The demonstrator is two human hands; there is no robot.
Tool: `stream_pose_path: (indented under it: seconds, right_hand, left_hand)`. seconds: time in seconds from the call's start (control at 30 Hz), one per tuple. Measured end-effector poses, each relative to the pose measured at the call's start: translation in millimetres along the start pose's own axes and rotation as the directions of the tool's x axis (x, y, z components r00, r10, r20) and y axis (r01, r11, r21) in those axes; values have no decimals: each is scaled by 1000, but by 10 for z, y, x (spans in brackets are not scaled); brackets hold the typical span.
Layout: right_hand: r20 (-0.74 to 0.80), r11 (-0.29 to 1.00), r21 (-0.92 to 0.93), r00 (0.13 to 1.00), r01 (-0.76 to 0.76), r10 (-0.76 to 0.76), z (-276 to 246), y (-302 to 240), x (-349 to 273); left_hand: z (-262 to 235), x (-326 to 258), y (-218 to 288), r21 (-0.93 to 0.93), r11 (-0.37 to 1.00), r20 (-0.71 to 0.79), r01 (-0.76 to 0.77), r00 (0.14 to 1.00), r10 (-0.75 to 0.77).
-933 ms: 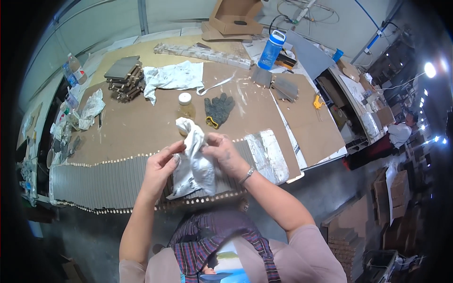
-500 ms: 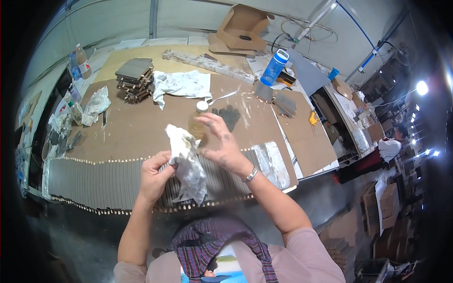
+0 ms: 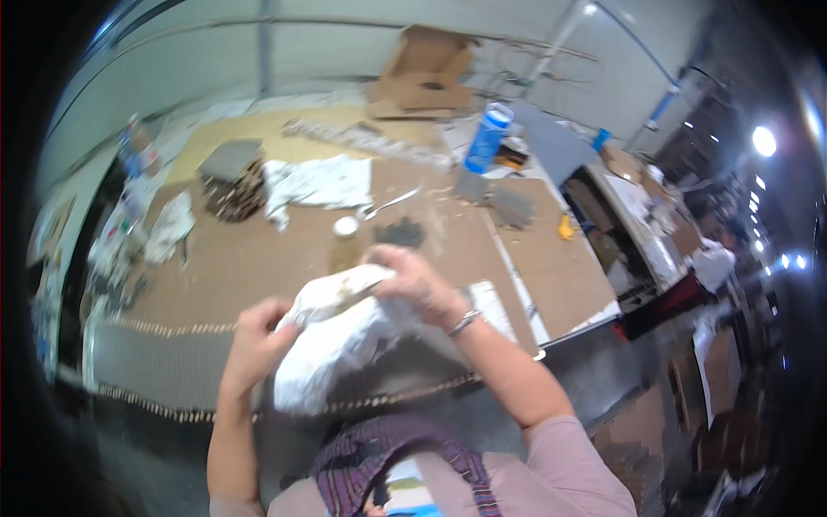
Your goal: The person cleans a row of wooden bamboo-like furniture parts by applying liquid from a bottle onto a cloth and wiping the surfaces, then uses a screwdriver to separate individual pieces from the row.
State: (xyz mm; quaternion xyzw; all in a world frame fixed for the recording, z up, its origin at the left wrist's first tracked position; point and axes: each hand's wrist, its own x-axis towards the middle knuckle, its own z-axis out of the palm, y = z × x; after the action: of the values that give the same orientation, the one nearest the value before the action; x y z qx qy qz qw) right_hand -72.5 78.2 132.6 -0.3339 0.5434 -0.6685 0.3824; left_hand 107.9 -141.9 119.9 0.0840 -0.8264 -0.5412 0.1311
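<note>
The left hand grips the white cloth at its 9 o'clock edge; the right hand grips it at 2 o'clock. The cloth is held over grey strips, a white-capped bottle standing at its 12 o'clock.

the stained workbench, row of grey slats, dark work glove and open cardboard box mark a workshop.

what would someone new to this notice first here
Probably the big white cloth, held between the person's left grip and right grip over the near edge of the table. Next, likely the long row of grey strips along that edge, then the bright blue bottle toward the back right.
</note>
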Motion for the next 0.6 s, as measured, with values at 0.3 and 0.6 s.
stream_pose_path:
  seconds: [0.3, 0.6]
  right_hand:
    - [58, 985, -52, 985, 165, -162, -575, 229, -225]
    - [163, 655, -652, 915, 381, -370, -395, 19, -318]
  left_hand:
    - [290, -78, -161, -183, 968, 201, 169, 971, -132]
    - [506, -117, 259, -151, 987, -25, 48, 998, -52]
